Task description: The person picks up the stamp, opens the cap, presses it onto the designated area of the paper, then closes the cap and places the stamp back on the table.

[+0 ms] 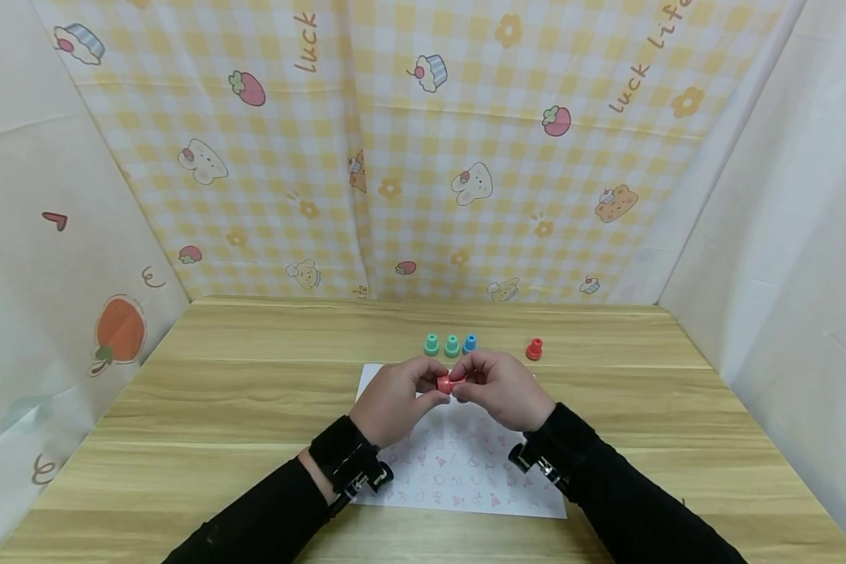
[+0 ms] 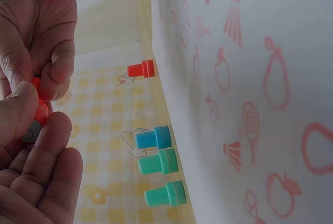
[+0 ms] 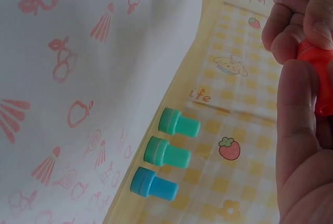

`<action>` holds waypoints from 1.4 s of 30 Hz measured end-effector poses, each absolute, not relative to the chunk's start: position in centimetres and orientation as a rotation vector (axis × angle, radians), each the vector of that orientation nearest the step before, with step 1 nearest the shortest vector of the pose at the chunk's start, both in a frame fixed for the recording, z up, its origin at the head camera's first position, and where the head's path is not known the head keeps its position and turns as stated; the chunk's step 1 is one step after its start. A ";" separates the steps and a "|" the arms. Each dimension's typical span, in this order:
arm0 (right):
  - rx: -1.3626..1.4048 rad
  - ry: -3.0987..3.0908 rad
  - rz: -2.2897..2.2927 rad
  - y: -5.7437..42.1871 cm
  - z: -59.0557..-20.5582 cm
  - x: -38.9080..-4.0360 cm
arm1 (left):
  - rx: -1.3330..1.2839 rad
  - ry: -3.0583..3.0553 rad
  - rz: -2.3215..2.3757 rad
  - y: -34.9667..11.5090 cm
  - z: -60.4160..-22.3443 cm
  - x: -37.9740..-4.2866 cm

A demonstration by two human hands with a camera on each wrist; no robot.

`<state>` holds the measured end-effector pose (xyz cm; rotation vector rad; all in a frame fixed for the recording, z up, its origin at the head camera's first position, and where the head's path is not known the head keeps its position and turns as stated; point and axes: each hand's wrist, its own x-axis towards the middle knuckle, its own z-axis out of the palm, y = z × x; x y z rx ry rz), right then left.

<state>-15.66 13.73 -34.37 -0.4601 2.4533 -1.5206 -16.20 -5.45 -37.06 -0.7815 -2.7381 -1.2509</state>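
Over the far part of a white paper [image 1: 451, 446], both hands meet on one small red stamp [image 1: 445, 384]. My left hand [image 1: 395, 401] pinches its wider end between thumb and fingers. The narrower handle end is gripped by my right hand [image 1: 506, 390]. In the right wrist view, the red stamp [image 3: 315, 57] shows between the fingers of both hands, partly covered by them. Pink-red prints of fruit, shuttlecocks and rackets cover much of the sheet.
Behind the paper stand two green stamps [image 1: 432, 345] and a blue stamp [image 1: 470, 343] in a row. Another red stamp [image 1: 534, 349] is upright farther right. A wooden table [image 1: 240, 392] lies beneath, with a checked cloth [image 1: 268, 180] hanging behind it.
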 end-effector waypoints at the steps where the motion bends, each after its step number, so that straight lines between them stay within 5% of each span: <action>1: -0.455 2.453 -1.523 13.8 -34.7 -15.8 | -0.781 -2.736 -1.254 -5.4 -37.1 -16.2; 22: -0.552 2.585 -1.384 13.7 -35.5 -16.1 | -0.868 -2.819 -1.319 -6.1 -37.7 -16.4; 42: -0.233 2.916 -0.888 20.1 -34.5 -21.3 | -0.760 -2.944 -0.716 -8.8 -38.0 -17.4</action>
